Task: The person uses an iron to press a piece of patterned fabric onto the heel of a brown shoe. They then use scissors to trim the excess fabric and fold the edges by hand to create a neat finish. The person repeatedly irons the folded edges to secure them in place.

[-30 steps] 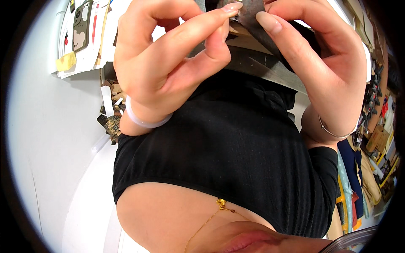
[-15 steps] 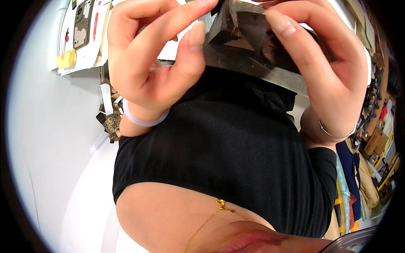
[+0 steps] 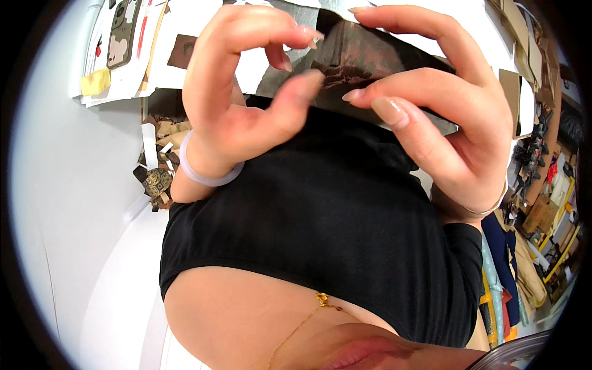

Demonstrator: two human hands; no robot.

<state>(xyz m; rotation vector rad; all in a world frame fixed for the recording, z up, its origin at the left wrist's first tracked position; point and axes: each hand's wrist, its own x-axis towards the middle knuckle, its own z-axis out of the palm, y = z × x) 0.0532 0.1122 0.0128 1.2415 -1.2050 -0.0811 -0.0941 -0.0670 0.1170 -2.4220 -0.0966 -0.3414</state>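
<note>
A dark brown-black piece [image 3: 376, 52] with reddish scuffed patches and folded edges lies between my hands, on a grey board. It looks like leather or coated sheet; which one I cannot tell. My left hand [image 3: 240, 98] is at its left side, fingers curled loosely and apart from the thumb, holding nothing. The left thumb tip is beside the piece's left edge. Over the right part of the piece is my right hand [image 3: 453, 102], its fingers spread. One fingertip reaches the far edge, while another finger and the thumb are over the near side.
White sheets at the back left carry a phone [image 3: 123, 34] in a patterned case, a yellow sticky note [image 3: 95, 81] and a small brown square [image 3: 182, 51]. Offcuts [image 3: 157, 179] are heaped below the table's left end. Cardboard pieces [image 3: 515, 92] stand at the right, with crowded shelves beyond.
The boxy dark piece now looks flatter and is turned. My left hand has moved slightly right; my right hand's fingers have spread from their grip on the piece.
</note>
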